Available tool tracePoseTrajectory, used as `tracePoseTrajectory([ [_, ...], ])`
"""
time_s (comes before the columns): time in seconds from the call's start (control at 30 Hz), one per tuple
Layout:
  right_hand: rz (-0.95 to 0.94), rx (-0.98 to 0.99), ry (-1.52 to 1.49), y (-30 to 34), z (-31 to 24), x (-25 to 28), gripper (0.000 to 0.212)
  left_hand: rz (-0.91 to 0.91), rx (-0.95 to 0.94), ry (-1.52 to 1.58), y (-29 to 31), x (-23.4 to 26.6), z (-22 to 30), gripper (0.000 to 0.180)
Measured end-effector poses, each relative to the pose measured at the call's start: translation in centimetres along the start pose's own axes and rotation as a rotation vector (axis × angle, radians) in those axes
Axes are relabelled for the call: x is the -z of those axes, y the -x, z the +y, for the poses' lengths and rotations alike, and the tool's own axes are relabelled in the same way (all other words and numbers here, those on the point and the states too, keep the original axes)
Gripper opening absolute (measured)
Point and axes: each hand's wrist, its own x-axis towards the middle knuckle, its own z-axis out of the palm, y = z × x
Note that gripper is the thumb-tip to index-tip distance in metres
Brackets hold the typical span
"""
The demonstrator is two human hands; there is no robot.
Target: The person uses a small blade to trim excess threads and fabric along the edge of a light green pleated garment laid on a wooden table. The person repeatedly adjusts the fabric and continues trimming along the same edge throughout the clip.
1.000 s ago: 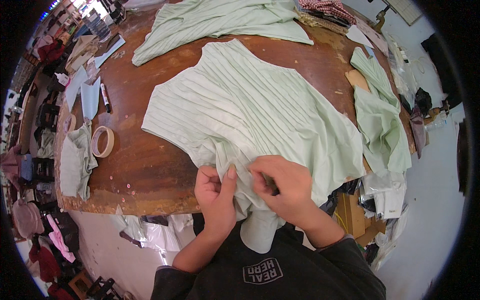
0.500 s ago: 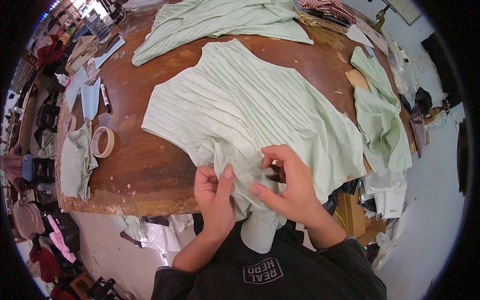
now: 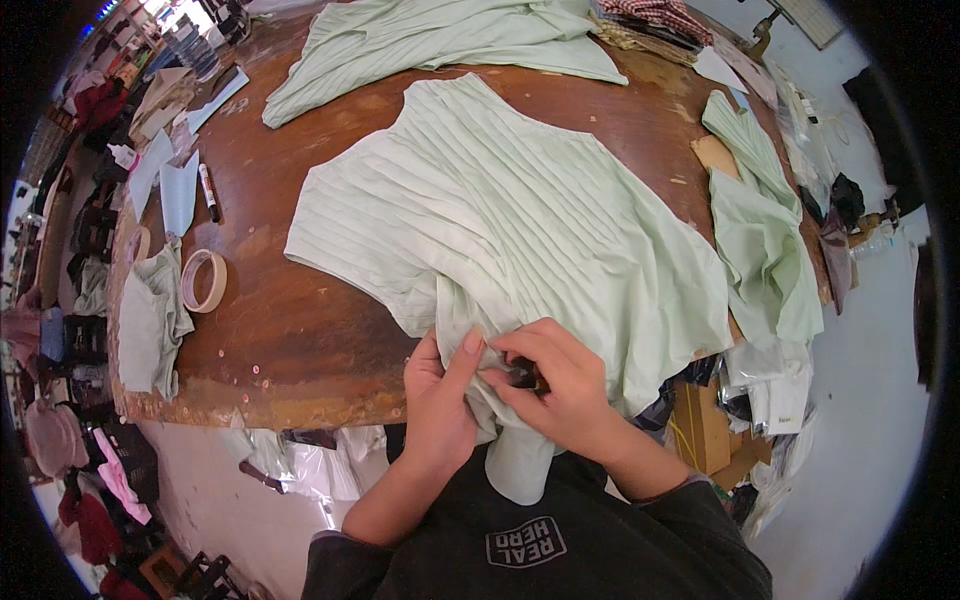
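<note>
A pale green pleated garment (image 3: 500,210) lies spread over the table, its near edge gathered up in front of me. My left hand (image 3: 443,395) pinches a fold of this cloth between thumb and fingers, thumb on top. Close beside it, my right hand (image 3: 560,385) is curled round a small dark tool (image 3: 527,376), mostly hidden by the fingers, so its exact kind cannot be made out. The right fingertips are at the pinched cloth, almost meeting the left thumb. Below the hands, a loose part of the garment hangs over the table edge against my dark shirt.
Another pale green garment (image 3: 440,50) lies at the far side of the wooden table (image 3: 270,350). More green cloth (image 3: 765,240) rests at the right edge. On the left are a tape roll (image 3: 204,281), a marker (image 3: 208,192) and grey-green folded cloth (image 3: 152,325). Folded checked fabrics (image 3: 655,25) stand far right.
My right hand has moved left and slightly down to the pinched fold, bringing the dark tool with it. My left hand has shifted a little to the right, still gripping the cloth.
</note>
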Motion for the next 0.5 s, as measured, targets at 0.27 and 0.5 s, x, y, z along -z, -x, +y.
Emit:
tracePoseTrajectory([
  [0.27,-0.069,-0.023,0.014,-1.2,-0.3,1.3,0.031,-0.013,-0.011,0.000,0.2,0.8,-0.4,0.028],
  [0.5,0.024,0.131,0.137,-1.4,0.4,0.2,0.029,0.016,-0.059,-0.016,0.1,0.0,0.0,0.018],
])
